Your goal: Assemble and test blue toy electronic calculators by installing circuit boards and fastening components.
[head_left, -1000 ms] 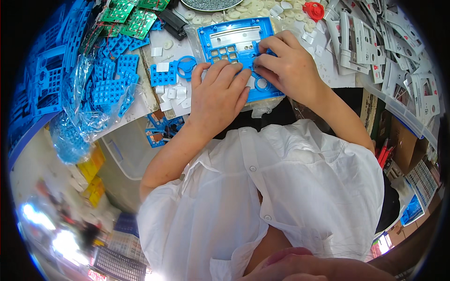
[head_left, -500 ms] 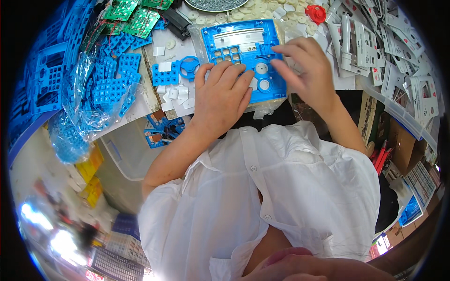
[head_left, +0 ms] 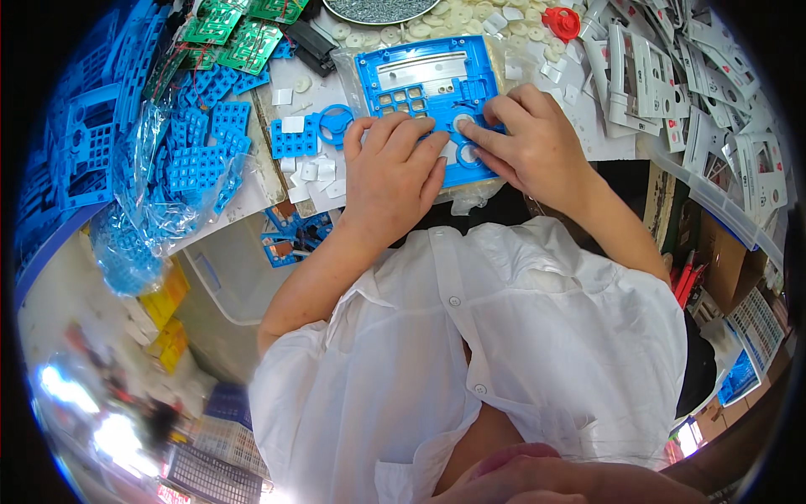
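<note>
A blue plastic casing [head_left: 484,67] with round rings and rows of square holes lies in front of me. My left hand [head_left: 390,164] grips its lower left part, fingers bent over the square holes and the thumb at the near edge. On the right side, my right hand [head_left: 529,143] reaches in with fingers apart. Its index fingertip touches a white disc [head_left: 461,122] set in the upper ring, which it partly covers. The thumb lies by the lower ring [head_left: 468,154]. Left of the casing are a blue keypad strip [head_left: 285,144] and a loose blue ring piece [head_left: 337,118].
Small white squares [head_left: 311,171] lie near my left hand. Blue keypads [head_left: 201,168] and green circuit boards [head_left: 250,49] are heaped at the left. Pale discs [head_left: 390,35] and a red part [head_left: 561,23] lie at the back. White panels [head_left: 638,84] fill the right side.
My right hand has come down and left onto the casing, its index finger now on the white disc. The left hand keeps its place, and the casing has barely shifted.
</note>
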Motion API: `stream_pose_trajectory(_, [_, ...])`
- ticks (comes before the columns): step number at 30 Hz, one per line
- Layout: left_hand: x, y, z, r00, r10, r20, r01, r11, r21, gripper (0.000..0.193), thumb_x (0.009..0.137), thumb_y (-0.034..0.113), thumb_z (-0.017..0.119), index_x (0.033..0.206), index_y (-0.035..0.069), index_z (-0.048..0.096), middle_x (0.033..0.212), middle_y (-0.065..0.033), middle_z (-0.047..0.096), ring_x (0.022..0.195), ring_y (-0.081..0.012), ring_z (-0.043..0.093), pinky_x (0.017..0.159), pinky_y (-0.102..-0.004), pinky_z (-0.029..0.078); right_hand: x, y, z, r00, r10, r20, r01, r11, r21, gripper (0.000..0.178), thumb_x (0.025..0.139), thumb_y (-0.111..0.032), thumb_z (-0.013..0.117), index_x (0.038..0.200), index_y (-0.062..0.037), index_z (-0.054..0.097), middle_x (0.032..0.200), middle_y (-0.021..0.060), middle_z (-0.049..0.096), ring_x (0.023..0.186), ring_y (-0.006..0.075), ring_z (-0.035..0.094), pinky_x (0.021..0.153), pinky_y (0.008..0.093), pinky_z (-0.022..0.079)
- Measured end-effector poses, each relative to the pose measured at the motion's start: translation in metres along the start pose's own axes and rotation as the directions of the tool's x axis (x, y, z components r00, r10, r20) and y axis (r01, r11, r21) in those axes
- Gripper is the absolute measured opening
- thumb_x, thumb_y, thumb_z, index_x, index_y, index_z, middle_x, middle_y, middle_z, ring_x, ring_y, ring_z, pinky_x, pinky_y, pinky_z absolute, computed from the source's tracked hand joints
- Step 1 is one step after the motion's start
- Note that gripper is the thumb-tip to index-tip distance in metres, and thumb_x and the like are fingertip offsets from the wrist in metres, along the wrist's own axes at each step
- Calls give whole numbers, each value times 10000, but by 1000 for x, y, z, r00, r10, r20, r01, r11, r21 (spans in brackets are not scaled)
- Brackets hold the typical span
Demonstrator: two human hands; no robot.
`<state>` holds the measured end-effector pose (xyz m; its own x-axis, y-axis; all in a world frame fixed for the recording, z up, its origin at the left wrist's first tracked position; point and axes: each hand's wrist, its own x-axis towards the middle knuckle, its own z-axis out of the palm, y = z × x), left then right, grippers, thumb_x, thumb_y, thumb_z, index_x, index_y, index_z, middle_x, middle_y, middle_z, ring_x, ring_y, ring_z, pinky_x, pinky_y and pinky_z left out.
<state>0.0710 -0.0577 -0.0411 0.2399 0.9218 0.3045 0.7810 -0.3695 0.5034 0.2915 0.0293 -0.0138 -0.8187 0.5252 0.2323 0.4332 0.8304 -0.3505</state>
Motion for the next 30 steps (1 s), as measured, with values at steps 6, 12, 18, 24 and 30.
stream_pose_trajectory(6, [-1,-1,2,1000,-3,5,2,1000,4,276,819,183,738,1089,132,714,1166,-17,658,1148,-233,580,1030,-483,342,12,12,-11,975,-164,148,183,974,-131,315,767,-182,780,1075,-116,785,926,9,607,930,220,564,888,379,473])
stream_pose_trajectory(12, [0,0,-1,1000,2,7,-2,1000,-1,269,822,155,746,1088,136,716,1174,-37,669,1141,-268,594,1002,-471,366,22,12,-16,958,-183,219,214,968,-130,302,751,-185,765,1045,-117,789,889,12,591,961,219,565,923,391,469])
stream_pose_trajectory(18, [0,-1,-2,1000,19,19,-19,1000,-9,261,825,156,747,1083,129,710,1190,-43,665,1144,-275,593,997,-471,370,21,28,-16,956,-260,139,249,964,88,293,715,-170,793,1002,-111,785,922,15,618,954,233,575,879,383,471])
stream_pose_trajectory(24, [-1,-2,-1,1000,23,-2,-23,1000,-19,253,827,158,741,1076,127,710,1192,-47,666,1135,-274,596,987,-470,375,3,5,-5,999,-36,13,36,999,39,319,743,-170,793,1050,-94,755,935,33,607,935,250,562,846,387,481])
stream_pose_trajectory(30, [-1,-3,0,1000,25,12,-25,999,-24,247,832,174,729,1073,123,704,1203,-49,662,1120,-275,601,989,-479,375,3,3,-4,995,-66,76,71,996,-57,411,750,-207,803,1139,-94,738,961,40,598,952,262,548,902,411,471])
